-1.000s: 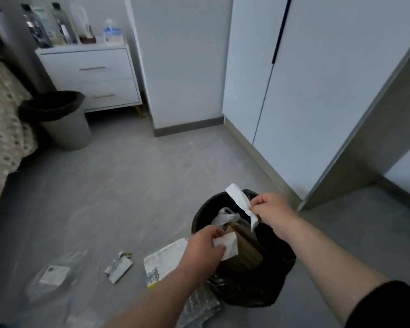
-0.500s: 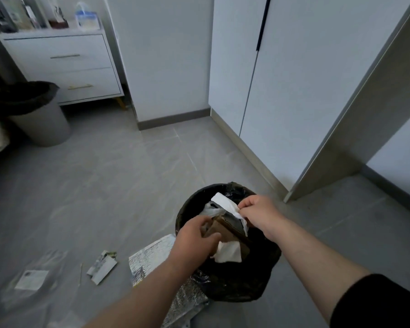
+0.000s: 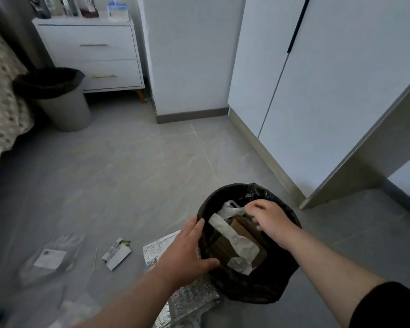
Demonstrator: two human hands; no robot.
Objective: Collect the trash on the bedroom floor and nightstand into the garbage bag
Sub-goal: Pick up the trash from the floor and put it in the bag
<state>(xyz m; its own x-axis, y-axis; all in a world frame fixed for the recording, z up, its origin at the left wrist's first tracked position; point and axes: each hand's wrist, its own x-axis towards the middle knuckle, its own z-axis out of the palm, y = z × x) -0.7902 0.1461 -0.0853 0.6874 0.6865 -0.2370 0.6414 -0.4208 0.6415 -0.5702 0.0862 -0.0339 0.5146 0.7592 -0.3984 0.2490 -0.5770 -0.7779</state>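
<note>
The black garbage bag (image 3: 253,287) stands open on the floor at lower centre. Inside lie a white paper strip (image 3: 234,240), a brown cardboard piece (image 3: 240,229) and a crumpled white plastic bag (image 3: 230,209). My left hand (image 3: 187,247) rests open on the bag's left rim, holding nothing. My right hand (image 3: 270,218) hovers over the bag's mouth with fingers loosely curled and nothing in them. On the floor to the left lie a folded paper wrapper (image 3: 116,253), a thin stick (image 3: 95,259), a clear plastic bag with a white label (image 3: 50,258) and a silver foil pouch (image 3: 187,297).
A grey bin with a black liner (image 3: 64,107) stands by a white nightstand (image 3: 92,58) carrying bottles (image 3: 117,10). A patterned bed (image 3: 3,102) runs along the left. White wardrobe doors (image 3: 329,91) and a desk panel (image 3: 365,166) line the right.
Both hands let go of the white paper pieces, which now lie inside the bag. My left hand moved onto the bag's rim and my right hand opened above the trash.
</note>
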